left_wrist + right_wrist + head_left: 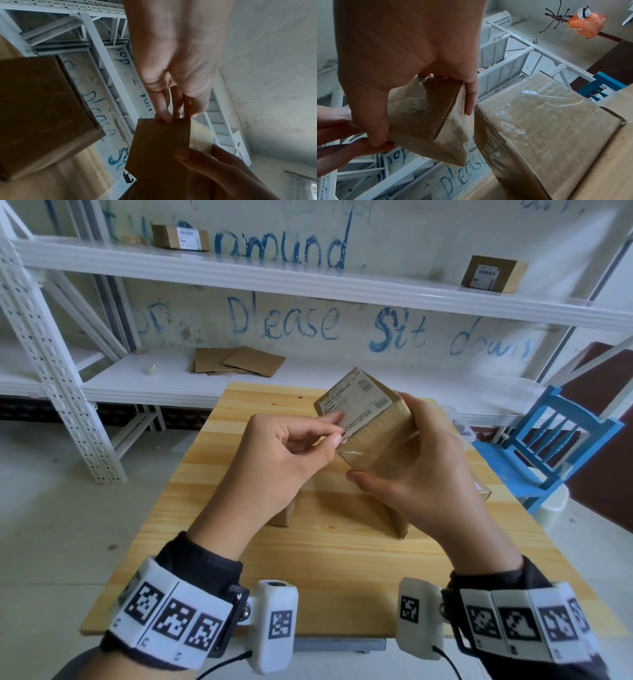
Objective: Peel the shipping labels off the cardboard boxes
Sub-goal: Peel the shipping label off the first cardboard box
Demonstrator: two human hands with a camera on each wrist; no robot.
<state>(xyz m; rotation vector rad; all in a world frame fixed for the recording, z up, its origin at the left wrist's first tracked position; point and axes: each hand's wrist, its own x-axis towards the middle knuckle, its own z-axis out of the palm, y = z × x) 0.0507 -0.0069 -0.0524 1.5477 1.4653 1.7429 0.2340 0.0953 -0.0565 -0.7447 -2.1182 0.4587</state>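
Note:
My right hand [394, 460] grips a small cardboard box [376, 440] and holds it tilted above the wooden table [239, 542], thumb on the near side, fingers over the far edge. A white shipping label [356, 400] with barcodes covers the box's top face. The thumb and forefinger of my left hand [337, 431] pinch the label's near-left corner. In the left wrist view the left fingertips [164, 113] meet the box's edge [157, 148]. The right wrist view shows the taped underside of the held box [428, 119].
Two more cardboard boxes [284, 515] [394, 518] stand on the table beneath my hands. Labelled boxes [180, 237] [493, 273] sit on the white shelf behind, with flattened cardboard [236, 361] on the lower shelf. A blue chair [555, 446] stands to the right.

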